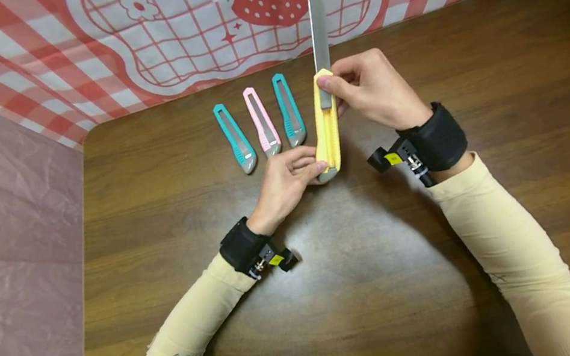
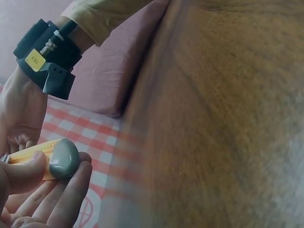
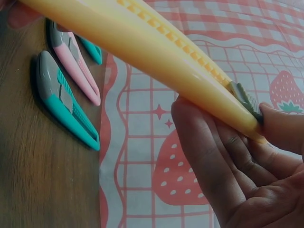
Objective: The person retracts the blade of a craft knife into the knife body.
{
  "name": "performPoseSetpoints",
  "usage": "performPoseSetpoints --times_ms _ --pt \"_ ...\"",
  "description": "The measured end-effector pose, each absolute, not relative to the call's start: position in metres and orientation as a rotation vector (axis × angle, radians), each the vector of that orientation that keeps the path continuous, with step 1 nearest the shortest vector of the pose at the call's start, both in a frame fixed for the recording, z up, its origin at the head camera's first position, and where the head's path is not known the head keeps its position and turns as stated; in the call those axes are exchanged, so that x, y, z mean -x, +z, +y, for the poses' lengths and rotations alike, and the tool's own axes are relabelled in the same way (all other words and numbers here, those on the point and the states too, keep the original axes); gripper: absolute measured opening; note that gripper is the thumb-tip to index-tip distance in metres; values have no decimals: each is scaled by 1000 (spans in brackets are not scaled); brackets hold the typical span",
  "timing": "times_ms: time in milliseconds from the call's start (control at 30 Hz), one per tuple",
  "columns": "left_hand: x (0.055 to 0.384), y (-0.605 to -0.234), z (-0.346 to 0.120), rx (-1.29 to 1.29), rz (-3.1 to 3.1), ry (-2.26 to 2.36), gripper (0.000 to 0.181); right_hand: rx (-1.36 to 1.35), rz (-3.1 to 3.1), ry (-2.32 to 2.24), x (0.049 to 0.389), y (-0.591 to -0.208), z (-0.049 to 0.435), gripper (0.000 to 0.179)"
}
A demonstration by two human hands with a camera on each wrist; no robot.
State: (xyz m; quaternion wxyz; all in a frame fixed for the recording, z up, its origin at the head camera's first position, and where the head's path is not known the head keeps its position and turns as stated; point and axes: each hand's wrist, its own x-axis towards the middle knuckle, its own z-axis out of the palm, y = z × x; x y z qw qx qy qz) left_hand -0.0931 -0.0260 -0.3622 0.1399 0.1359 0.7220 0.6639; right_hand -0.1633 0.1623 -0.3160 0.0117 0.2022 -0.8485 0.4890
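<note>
A yellow utility knife (image 1: 326, 129) stands nearly upright in the head view, its long blade (image 1: 319, 33) far out of the top. My left hand (image 1: 285, 178) pinches its lower end between thumb and fingers, by the grey end cap (image 2: 65, 159). My right hand (image 1: 373, 89) grips the upper end, the thumb on the grey slider, as the right wrist view shows at the slider (image 3: 244, 100). Left of the knife lie a teal knife (image 1: 289, 110), a pink knife (image 1: 262, 121) and another teal knife (image 1: 235, 139), side by side, their blades drawn in.
All this is over a brown wooden table (image 1: 335, 304). A red-and-white checked cloth (image 1: 177, 35) with a strawberry print hangs along the table's far edge. Pinkish fabric (image 1: 16, 252) covers the left side.
</note>
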Motion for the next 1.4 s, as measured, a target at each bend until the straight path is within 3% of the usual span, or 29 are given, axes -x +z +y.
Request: performPoseSetpoints --times_ms 567,1233,1400 --pt "92 -361 -26 -364 2115 1937 23 -641 -2650 1538 162 -317 162 15" --pt "94 -361 -28 -383 2104 1991 24 -619 -2641 1540 160 -317 158 25" --pt "98 -376 -28 -380 2098 1997 24 -601 -2662 1507 161 -319 158 25"
